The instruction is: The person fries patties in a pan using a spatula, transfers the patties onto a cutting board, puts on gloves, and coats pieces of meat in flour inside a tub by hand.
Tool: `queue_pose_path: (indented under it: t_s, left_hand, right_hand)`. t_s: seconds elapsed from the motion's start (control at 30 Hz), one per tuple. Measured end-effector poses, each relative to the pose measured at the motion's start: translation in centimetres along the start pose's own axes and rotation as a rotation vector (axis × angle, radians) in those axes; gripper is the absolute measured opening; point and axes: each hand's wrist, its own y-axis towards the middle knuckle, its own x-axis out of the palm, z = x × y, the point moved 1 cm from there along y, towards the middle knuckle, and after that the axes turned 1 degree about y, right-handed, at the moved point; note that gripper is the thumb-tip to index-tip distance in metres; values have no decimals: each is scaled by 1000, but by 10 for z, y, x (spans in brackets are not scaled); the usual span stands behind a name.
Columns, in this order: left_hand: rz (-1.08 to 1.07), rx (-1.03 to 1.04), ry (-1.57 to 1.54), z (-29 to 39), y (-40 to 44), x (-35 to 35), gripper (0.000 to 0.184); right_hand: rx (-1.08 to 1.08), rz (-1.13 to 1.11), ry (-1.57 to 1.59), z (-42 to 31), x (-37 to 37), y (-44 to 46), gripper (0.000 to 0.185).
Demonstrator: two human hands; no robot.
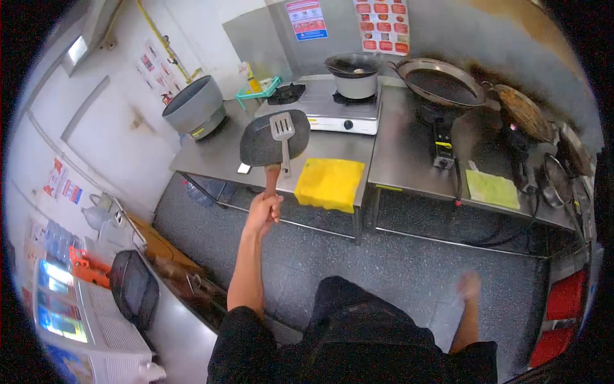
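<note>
My left hand (263,212) is closed round the brown handle of a dark frying pan (256,139), which it holds up in front of the steel table. A grey slotted spatula (282,131) lies across the pan, its handle sticking out past the rim beside the pan handle. To the right of the pan, a yellow cloth (330,184) hangs over the table's front edge. My right hand (469,285) is low at the right, away from the table and blurred, so its fingers cannot be made out.
A gas stove (325,112) bears a pot (355,80) at the back. Large woks (444,83) stand on the right table, with a green cloth (492,189) at its edge. A grey pot (195,105) is at the left; a steel counter (182,326) is at lower left.
</note>
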Motion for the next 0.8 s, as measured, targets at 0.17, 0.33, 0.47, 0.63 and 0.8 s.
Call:
queue_pose_path:
  t_s: [0.17,0.33,0.47,0.63,0.8]
  left_hand:
    - [-13,-25,36,14,190,-47,7]
    - [-57,-34,-29,11,380,-99,5]
    - [-65,-21,63,22,485,-117,9]
    - [-36,15,44,17,577,-136,11]
    - [-46,-121,-48,15,618,-117,18]
  right_hand:
    - [1242,180,1630,-69,-114,198,43]
    - [1002,-464,690,-149,66,68,46]
    - [1610,-560,1175,-236,25,144,50]
    - [1621,-675,1151,-256,-10,226,57]
    - [1658,-714,1084,-261,-34,265,64]
